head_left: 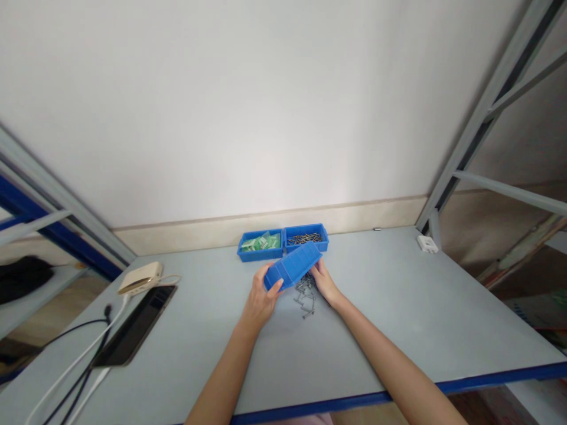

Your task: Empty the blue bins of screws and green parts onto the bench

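A blue plastic bin (292, 267) is tipped over above the table, with its ribbed outer side toward me. My left hand (261, 298) grips its near left end, thumb on the outer side. At the bin's right end is my right hand (325, 283), fingers curled at its edge and partly hidden by it. Loose metal screws (306, 298) lie on the table beneath the bin, between my hands; part of the pile is covered. Behind stand two more blue bins: the left bin (259, 255) has small green-and-clear packets (262, 241), the right bin (325, 239) metal screws or pins (305, 238).
On the left of the grey table (367, 319) lie a dark phone or tablet (137, 324), a whitish box (144, 276) and cables (84, 354). A white adapter (427, 244) sits at the back right. Metal frame posts (473, 124) and a wall (274, 118) bound the table.
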### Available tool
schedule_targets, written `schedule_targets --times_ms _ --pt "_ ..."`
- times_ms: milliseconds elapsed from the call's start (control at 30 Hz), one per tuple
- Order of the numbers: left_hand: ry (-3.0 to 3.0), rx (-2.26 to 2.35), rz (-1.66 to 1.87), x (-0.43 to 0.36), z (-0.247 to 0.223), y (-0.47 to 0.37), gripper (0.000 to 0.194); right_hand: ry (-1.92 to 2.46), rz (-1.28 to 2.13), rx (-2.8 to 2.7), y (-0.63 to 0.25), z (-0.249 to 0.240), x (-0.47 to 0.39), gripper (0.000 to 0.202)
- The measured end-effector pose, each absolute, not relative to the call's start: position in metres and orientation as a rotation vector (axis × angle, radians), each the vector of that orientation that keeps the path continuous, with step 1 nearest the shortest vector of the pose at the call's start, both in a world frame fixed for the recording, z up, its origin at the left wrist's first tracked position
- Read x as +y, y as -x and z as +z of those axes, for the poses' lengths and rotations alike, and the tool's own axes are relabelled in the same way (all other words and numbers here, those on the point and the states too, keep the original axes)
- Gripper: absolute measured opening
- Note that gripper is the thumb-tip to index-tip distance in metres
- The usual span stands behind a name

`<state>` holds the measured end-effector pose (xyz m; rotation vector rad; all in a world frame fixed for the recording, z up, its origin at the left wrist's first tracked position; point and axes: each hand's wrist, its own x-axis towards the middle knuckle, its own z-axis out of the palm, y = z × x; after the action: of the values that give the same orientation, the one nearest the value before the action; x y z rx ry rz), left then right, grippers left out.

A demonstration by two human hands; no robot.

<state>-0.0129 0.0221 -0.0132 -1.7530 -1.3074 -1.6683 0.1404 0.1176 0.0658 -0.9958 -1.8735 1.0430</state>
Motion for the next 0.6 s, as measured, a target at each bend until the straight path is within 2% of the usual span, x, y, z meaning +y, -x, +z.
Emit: schedule_targets --times_ms 233,333,433,600 --pt "1.713 -1.278 -1.815 0.024 -0.018 0.011 0.07 0.986 0.714 -1.887 -0.147 0.079 0.113 0.037" --pt "1.688 -1.466 -1.939 0.026 -0.021 0.011 0.064 1.044 0.558 -1.909 -0.147 0.094 0.106 0.037" --pt "1.873 -1.653 -1.998 0.026 -0.018 0.01 0.063 1.229 0.261 -1.822 -0.152 0.117 0.101 0.038" --pt "2.139 -1.686 -1.907 0.024 -0.01 0.004 0.066 1.362 -0.172 -1.534 -0.192 0.165 0.114 0.045"
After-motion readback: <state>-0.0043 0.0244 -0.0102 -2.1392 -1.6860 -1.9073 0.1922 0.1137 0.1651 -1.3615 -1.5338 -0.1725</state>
